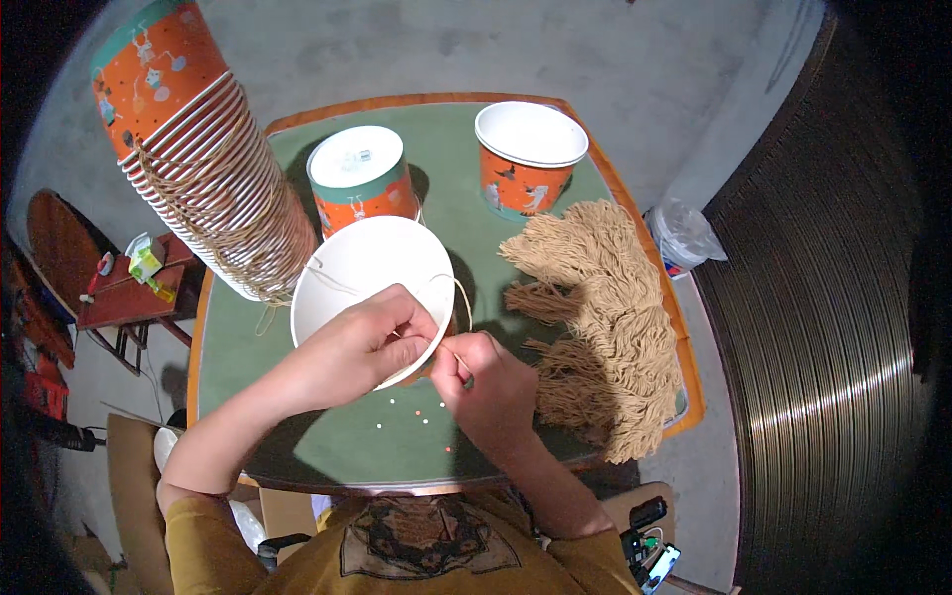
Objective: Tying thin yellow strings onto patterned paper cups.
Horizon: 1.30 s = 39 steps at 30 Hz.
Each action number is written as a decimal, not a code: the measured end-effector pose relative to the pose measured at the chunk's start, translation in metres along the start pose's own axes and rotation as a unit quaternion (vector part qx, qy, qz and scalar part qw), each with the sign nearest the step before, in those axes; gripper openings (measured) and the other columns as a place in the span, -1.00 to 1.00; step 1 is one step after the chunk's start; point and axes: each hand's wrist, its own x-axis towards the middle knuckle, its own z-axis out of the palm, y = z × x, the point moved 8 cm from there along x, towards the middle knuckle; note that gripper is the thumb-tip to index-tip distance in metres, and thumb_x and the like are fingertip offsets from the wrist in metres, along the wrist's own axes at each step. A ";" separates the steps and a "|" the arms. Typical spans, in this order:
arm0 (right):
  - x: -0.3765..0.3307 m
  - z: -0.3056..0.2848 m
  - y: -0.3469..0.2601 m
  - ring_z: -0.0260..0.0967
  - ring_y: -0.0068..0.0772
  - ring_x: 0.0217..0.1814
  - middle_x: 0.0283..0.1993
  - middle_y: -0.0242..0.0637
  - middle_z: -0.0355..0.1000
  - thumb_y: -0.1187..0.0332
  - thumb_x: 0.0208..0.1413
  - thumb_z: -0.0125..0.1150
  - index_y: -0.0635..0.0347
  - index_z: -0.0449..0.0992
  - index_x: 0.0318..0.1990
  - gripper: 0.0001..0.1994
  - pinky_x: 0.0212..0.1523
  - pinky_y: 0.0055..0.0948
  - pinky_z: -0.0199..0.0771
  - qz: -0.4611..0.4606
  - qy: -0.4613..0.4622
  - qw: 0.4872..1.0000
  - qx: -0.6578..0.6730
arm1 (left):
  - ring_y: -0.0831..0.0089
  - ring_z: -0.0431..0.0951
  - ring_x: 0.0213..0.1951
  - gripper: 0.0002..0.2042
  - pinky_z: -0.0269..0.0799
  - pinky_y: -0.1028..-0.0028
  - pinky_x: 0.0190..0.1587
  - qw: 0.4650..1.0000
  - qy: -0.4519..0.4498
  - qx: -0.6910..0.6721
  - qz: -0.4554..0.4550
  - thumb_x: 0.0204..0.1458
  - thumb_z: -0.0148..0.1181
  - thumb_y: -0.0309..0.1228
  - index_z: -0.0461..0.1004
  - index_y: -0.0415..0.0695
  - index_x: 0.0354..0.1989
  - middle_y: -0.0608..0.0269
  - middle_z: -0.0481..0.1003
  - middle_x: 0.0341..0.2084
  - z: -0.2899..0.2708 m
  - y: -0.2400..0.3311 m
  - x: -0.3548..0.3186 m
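An open paper bucket point(362, 268), white inside, tilts toward me above the green table point(397, 446). My left hand point(367, 347) grips its near rim, fingers curled over the edge. My right hand point(486, 382) is right beside it, pinching a thin tan string point(458, 290) that loops up along the bucket's rim. A heap of cut tan string bundles point(595, 317) lies on the table just right of my right hand.
A tall leaning stack of orange buckets with string handles point(203, 169) stands at the left. One upside-down bucket point(359, 178) and one upright orange bucket point(529, 159) sit at the back. A small wooden stool point(119, 293) stands on the floor at left, a plastic bag point(684, 236) at right.
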 end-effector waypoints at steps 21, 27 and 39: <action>0.020 0.000 0.025 0.05 -0.77 -0.61 -0.69 -0.53 0.16 0.47 0.07 0.20 0.18 0.48 -0.24 -0.90 -0.56 -0.62 0.14 0.156 -0.123 0.971 0.132 | 0.51 0.42 -0.31 -0.91 0.40 0.50 -0.28 0.988 0.130 0.019 0.076 0.12 0.06 -0.48 0.36 -0.20 -0.24 0.27 0.36 -0.35 -0.014 0.018 0.013; 0.011 0.005 0.041 0.08 -0.83 -0.57 -0.63 -0.66 0.22 0.47 0.11 0.18 0.20 0.49 -0.28 -0.95 -0.53 -0.70 0.11 0.237 -0.086 0.942 0.221 | 0.54 0.50 -0.30 -0.73 0.43 0.63 -0.33 0.909 0.035 -0.394 -0.130 0.07 0.08 -0.60 0.26 -0.18 -0.05 0.26 0.41 -0.26 0.012 -0.016 0.014; 0.031 -0.008 0.064 0.13 -0.76 -0.58 -0.53 -0.54 0.29 0.32 0.21 0.07 0.14 0.43 -0.20 -0.88 -0.55 -0.68 0.16 0.309 -0.110 0.861 0.388 | 0.69 0.36 -0.44 -0.84 0.26 0.68 -0.39 0.922 -0.029 -0.353 -0.156 0.11 0.14 -0.44 0.39 -0.20 -0.17 0.40 0.42 -0.45 0.033 -0.021 0.024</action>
